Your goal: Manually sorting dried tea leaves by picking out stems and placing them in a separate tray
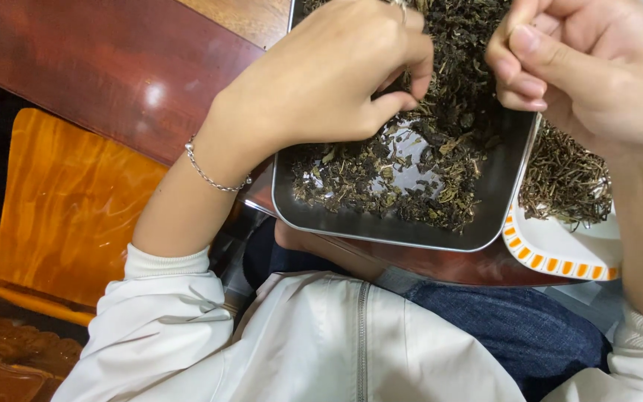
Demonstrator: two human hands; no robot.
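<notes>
Dried tea leaves are piled in a metal tray in the middle of the frame, thicker toward the top. The left hand comes in from the upper middle, fingers curled and pinching a bit of leaf. The right hand, upper right, is closed too, thumb pressing on something small I can't make out. Right of the tray, a white plate with an orange-patterned rim holds stems. It all sits on a reddish wooden worktop.
</notes>
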